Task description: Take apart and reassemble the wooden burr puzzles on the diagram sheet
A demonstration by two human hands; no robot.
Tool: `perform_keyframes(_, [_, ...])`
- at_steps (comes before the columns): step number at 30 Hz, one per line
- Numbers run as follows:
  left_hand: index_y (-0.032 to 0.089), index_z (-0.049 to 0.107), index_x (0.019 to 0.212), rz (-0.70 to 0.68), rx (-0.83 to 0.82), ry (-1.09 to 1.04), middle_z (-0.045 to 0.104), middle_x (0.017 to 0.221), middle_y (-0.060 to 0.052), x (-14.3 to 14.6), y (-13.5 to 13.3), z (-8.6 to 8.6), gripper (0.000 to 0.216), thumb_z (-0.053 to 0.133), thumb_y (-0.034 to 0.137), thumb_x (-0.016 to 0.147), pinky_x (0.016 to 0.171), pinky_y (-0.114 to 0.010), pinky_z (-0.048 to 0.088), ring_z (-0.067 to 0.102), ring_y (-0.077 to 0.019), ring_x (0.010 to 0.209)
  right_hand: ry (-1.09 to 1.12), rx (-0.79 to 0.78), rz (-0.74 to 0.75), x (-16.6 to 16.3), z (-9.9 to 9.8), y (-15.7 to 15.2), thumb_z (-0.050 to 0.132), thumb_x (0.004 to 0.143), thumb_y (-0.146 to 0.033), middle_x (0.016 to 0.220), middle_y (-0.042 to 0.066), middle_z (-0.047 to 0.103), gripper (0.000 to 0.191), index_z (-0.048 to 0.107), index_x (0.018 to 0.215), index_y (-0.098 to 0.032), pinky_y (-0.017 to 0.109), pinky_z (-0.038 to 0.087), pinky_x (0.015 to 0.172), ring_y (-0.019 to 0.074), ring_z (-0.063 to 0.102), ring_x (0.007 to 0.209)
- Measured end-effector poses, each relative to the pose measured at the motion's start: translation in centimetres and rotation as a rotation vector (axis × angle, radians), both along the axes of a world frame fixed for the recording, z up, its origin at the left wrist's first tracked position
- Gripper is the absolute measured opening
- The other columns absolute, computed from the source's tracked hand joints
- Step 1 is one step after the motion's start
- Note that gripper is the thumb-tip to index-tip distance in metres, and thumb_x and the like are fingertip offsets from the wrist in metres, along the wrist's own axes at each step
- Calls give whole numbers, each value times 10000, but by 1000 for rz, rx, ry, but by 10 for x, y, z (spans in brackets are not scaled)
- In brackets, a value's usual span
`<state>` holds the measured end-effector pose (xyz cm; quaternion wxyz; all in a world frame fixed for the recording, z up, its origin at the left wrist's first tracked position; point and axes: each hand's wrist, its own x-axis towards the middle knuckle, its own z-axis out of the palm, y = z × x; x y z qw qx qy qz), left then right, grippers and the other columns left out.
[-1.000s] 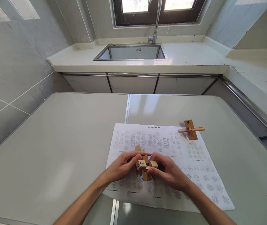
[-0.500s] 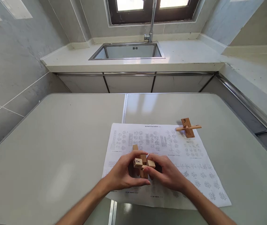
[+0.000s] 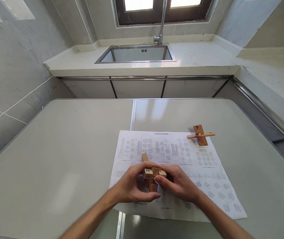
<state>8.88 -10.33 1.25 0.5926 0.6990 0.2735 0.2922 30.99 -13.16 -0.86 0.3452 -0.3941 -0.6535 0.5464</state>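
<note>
— Why is the wooden burr puzzle [image 3: 152,175] held above the instruction sheet [image 3: 181,156]?

— Probably so its numbered bars can be checked against the printed diagrams. The left hand [image 3: 132,186] curls round its near side, thumb beneath; the right hand [image 3: 179,184] pinches a bar end.

— And the other piece?

— A smaller wooden cross [image 3: 200,134] lies on the sheet's far corner, on the worktop [image 3: 57,159].

Handwritten "7" on end face of pale wooden interlocking puzzle [image 3: 152,176], similar mark on small wooden cross piece [image 3: 200,134], print on white diagram sheet [image 3: 171,172] illegible
</note>
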Motion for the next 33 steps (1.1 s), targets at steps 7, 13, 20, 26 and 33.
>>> perform_keyframes(7, [229,652,1353,-11,55,9,790,1162,-80,-1,0,4,643,867,175,750,959,-371,604,766,-263,1043,144,-115,93,0,5,-1,507,1091,-546,597,-35,496,452,717,926,-181,277,341,541,137,433,534])
perform_keyframes(13, [218,624,1329,-18,3,-27,784,1129,-84,3,-4,4,543,801,157,818,846,-330,616,774,-248,1003,2,33,2,-2,8,-2,516,1080,-547,686,0,567,445,746,932,-196,293,390,617,167,483,632])
perform_keyframes(20, [225,592,1342,-26,-27,-28,781,1086,-74,4,-4,4,556,789,137,829,780,-308,605,768,-215,899,51,-67,2,-2,8,-1,520,1070,-601,645,-12,545,494,754,938,-187,279,394,585,160,493,608])
perform_keyframes(26, [223,542,1350,-70,-39,-65,786,1009,-70,5,-5,6,566,704,55,834,820,-324,598,770,-231,947,134,-156,64,-4,9,-2,467,1086,-623,569,-27,510,551,719,887,-175,272,379,550,139,460,535])
perform_keyframes(33, [226,576,1283,-20,-22,-61,660,838,21,6,-7,4,518,686,35,815,583,-203,463,563,-82,615,26,30,-58,-8,8,-4,487,1078,-611,708,19,603,520,740,921,-185,314,449,662,187,547,667])
